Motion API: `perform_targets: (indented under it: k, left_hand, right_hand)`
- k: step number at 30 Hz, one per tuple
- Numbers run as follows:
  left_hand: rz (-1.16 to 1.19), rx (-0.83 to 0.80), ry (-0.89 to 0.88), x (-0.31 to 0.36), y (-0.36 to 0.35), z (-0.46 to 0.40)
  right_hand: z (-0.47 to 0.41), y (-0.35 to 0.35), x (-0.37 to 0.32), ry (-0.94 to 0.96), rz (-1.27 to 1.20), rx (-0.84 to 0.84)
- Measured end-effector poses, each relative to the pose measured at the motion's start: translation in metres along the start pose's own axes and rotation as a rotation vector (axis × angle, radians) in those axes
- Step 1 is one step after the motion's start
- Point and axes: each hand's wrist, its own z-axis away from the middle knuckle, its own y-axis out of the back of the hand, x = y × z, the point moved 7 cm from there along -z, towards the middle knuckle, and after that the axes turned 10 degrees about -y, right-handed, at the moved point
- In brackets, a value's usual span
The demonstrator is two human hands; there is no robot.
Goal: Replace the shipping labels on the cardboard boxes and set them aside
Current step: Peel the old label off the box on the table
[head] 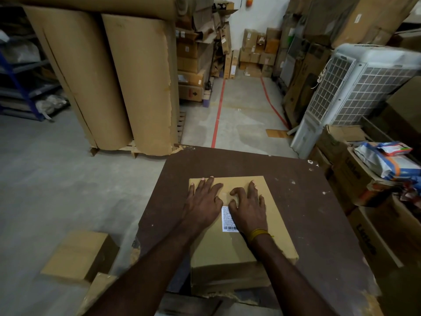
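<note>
The right hand (247, 209) covered the right part of the white label (228, 220), whose print was too small to read. The forearms hid part of the cardboard box (271, 206); the frame's bottom edge cut off the elbows.

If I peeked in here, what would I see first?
Two hands: the left hand lies flat on a cardboard box on the dark table, and the right hand curls its fingers by the white shipping label. Behind stand huge brown paper rolls.
</note>
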Motion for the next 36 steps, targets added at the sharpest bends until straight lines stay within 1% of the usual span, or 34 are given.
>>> perform_targets:
  k: [3, 8, 22, 36]
  left_hand:
    - [0.004, -0.012, 0.002, -0.0009, -0.0004, -0.0005]
    - [0.01, -0.008, 0.009, -0.0011, -0.0006, -0.0003]
    - [0.017, -0.032, 0.006, -0.0005, -0.0002, -0.001]
    - [0.0, -0.004, 0.001, 0.0006, -0.0005, 0.0001]
  right_hand:
    - [0.0001, -0.0015, -0.0017, 0.016, 0.035, -0.017]
    - [0.0, 0.0004, -0.0004, -0.002, -0.001, -0.01]
    - [0.0005, -0.0007, -0.0011, 0.032, 0.009, -0.023]
    - [-0.0005, 0.0008, 0.0026, 0.007, -0.05, 0.037]
